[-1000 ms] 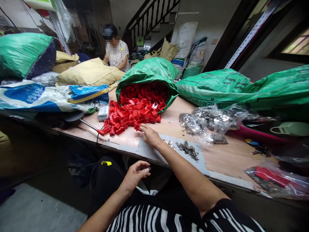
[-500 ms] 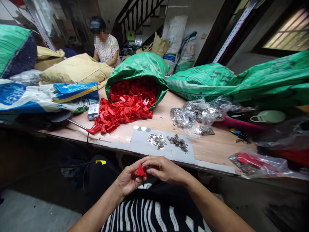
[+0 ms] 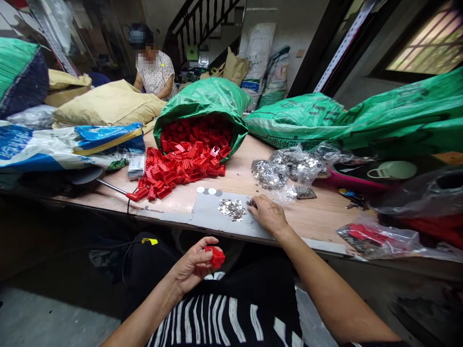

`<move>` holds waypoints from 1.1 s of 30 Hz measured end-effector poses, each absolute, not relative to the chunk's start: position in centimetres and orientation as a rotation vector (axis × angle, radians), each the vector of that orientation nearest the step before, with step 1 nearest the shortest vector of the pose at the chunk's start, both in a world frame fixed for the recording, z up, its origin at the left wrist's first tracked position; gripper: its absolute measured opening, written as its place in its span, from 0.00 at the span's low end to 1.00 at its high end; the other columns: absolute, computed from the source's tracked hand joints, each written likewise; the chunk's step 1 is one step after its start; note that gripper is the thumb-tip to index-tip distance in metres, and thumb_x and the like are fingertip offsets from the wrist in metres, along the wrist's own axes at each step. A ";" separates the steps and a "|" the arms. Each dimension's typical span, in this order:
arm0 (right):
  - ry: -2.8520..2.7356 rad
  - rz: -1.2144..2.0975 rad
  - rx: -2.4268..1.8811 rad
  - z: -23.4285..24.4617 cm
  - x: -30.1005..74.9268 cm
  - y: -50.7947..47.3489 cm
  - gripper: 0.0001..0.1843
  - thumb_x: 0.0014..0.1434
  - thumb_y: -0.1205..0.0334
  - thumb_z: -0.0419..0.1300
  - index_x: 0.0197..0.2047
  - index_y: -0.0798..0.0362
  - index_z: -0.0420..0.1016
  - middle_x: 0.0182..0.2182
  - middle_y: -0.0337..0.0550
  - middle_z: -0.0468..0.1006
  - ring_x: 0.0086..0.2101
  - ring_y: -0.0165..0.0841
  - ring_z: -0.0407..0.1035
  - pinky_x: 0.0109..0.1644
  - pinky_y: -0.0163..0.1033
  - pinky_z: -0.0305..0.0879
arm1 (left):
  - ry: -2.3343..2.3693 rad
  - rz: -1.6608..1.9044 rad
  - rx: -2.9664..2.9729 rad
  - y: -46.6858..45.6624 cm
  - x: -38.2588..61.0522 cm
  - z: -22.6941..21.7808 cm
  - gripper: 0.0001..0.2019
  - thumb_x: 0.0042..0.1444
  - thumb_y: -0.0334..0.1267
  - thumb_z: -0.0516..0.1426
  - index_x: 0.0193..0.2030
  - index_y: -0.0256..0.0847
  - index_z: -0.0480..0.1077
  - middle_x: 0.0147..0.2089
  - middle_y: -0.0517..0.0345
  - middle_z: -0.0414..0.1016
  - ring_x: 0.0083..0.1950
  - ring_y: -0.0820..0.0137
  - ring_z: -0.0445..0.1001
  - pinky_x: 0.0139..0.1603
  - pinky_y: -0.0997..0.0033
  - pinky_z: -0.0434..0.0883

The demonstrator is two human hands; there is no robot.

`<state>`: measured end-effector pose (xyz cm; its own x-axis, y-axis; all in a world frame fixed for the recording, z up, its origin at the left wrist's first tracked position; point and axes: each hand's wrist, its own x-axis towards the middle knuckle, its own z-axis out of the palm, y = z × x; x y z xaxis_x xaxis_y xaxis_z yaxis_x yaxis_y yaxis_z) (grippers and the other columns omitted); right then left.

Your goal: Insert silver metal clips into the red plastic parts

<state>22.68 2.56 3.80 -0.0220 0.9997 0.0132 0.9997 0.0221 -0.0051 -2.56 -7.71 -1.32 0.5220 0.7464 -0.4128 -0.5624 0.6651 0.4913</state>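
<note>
My left hand (image 3: 193,267), held over my lap below the table edge, grips a small red plastic part (image 3: 217,258) between thumb and fingers. My right hand (image 3: 268,213) is down on the grey sheet (image 3: 206,212), its fingers bent together over a pile of small dark metal pieces (image 3: 251,202) and largely covering it. What its fingertips pinch is too small to make out. Just left of that hand lies a pile of shiny flat metal pieces (image 3: 232,210).
Many red plastic parts (image 3: 170,173) spill from a green sack (image 3: 206,99) onto the table. Plastic bags of metal pieces (image 3: 269,173) lie to the right, near a pale mug (image 3: 394,169). Another person (image 3: 155,72) sits across the table.
My right hand has left the red part and moved forward and right to the dark metal pile. My left hand keeps the red part, now turned differently.
</note>
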 end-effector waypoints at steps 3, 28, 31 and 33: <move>-2.253 -0.015 -2.137 3.5 22.6 2.5 0.10 0.63 0.59 0.55 0.44 0.50 0.74 0.43 0.45 0.76 0.40 0.37 0.72 0.37 0.36 0.61 | 0.663 0.809 0.316 -7.7 -2.7 -1.3 0.22 0.42 0.27 0.68 0.46 0.37 0.70 0.38 0.54 0.77 0.36 0.70 0.77 0.35 0.76 0.70; -2.125 0.130 -2.159 4.0 25.6 -0.9 0.11 0.61 0.60 0.55 0.45 0.48 0.75 0.41 0.43 0.80 0.39 0.37 0.73 0.38 0.37 0.61 | 0.716 0.806 0.325 -7.8 -2.3 -1.7 0.21 0.41 0.28 0.69 0.43 0.37 0.71 0.39 0.54 0.77 0.33 0.74 0.75 0.35 0.75 0.68; -2.156 0.155 -2.087 4.0 25.6 -0.8 0.09 0.61 0.62 0.55 0.42 0.49 0.75 0.41 0.42 0.79 0.40 0.36 0.72 0.39 0.36 0.61 | 0.723 0.810 0.318 -7.8 -2.3 -1.6 0.20 0.41 0.28 0.69 0.43 0.38 0.70 0.39 0.54 0.77 0.34 0.72 0.76 0.35 0.75 0.68; -2.164 0.179 -2.073 3.9 25.3 -0.8 0.08 0.61 0.62 0.56 0.40 0.49 0.76 0.39 0.42 0.79 0.39 0.35 0.72 0.39 0.36 0.61 | 0.729 0.811 0.316 -7.8 -2.3 -1.6 0.20 0.42 0.28 0.69 0.43 0.38 0.70 0.39 0.54 0.77 0.35 0.72 0.76 0.36 0.75 0.68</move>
<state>25.31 -0.83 3.86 -0.0411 0.9990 0.0182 0.9825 0.0437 -0.1811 -2.33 -7.78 -1.65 0.4663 0.7510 -0.4676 -0.5444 0.6602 0.5174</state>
